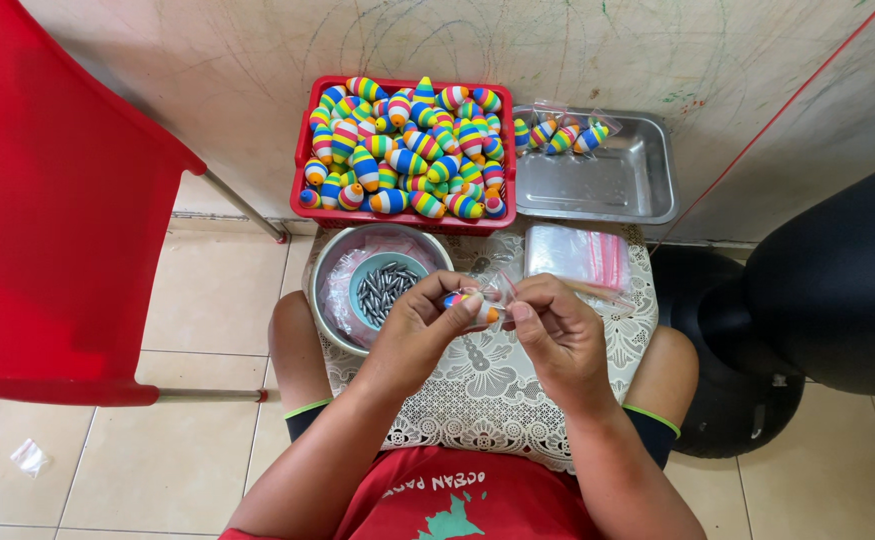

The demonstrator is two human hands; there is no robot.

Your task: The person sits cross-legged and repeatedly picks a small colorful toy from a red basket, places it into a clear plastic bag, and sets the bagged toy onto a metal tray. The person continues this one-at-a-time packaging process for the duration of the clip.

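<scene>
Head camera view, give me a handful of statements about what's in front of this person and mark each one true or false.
1. The red basket is full of striped, many-coloured floats. True.
2. The metal tray holds nothing at all. False: a few bagged floats lie along its far edge.
3. Both hands meet over a striped float and a clear little bag. True: the left hand and right hand pinch them between the fingers.
4. The small blue bowl holds water. False: it holds small grey metal pieces.
5. A stack of clear bags lies on the lace cloth. True.
</scene>
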